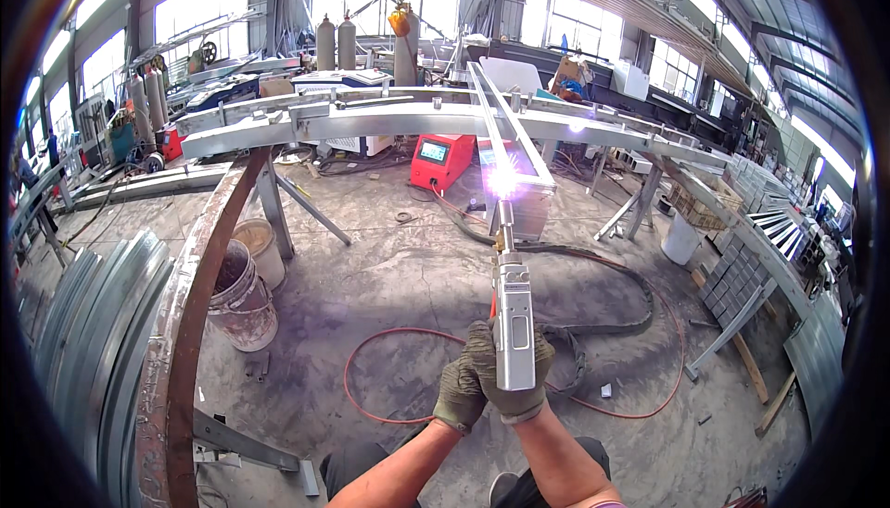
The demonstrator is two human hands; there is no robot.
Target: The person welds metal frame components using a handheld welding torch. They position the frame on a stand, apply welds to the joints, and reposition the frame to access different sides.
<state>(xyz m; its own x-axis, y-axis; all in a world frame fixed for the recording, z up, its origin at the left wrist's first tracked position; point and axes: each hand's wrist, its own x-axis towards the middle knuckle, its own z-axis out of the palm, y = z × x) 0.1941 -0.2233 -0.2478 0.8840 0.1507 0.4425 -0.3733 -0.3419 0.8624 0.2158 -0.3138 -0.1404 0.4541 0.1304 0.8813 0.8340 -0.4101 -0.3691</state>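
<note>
A silver handheld welding gun (514,323) points away from me, with a narrow brass-coloured and metal nozzle. My right hand (519,404), in a dark olive work glove, is closed round its grip under the body. My left hand (459,395), gloved alike, presses against the right hand and the grip from the left; its fingers are partly hidden. A bright white-violet glare at the nozzle tip hides the contact spot on the near end of a slim metal frame (527,142) of long bars. That frame lies across a galvanized steel beam (389,124).
A red machine with a screen (443,161) stands beyond. A black hose (640,309) and thin red hose (349,380) loop over the floor. At left are a rusty beam (190,295), dirty buckets (243,309) and curved steel sheets (102,323); at right, stacked grey tubes (737,281).
</note>
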